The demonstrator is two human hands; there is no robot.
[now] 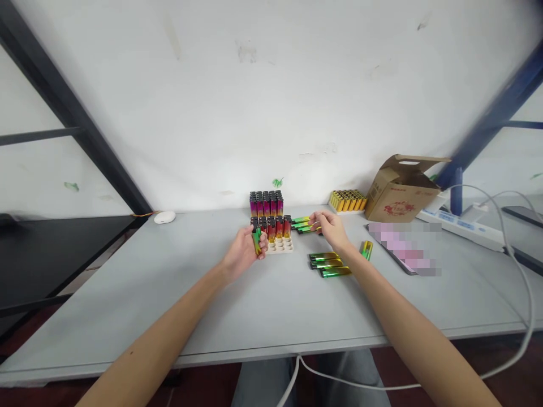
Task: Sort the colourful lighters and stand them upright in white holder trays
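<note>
My left hand [245,249] is closed around a green and yellow lighter [257,239], held upright in front of a white holed tray [280,245]. Red and orange lighters [279,227] with black tops stand in that tray, and its front holes show bare. Behind them rises a block of purple lighters [266,203]. To the right, my right hand [329,227] bends its fingers in a pinch over the ends of several green lighters [301,224] lying flat. Whatever is between those fingertips is too small to make out. Nearer the front lie more green-gold lighters [326,263].
A tray of yellow lighters [348,200] stands by the wall, beside an open cardboard box [399,192]. Further right are a phone [392,249], a power strip [464,227] and a white cable [526,282]. A white oval case [164,217] sits at the left.
</note>
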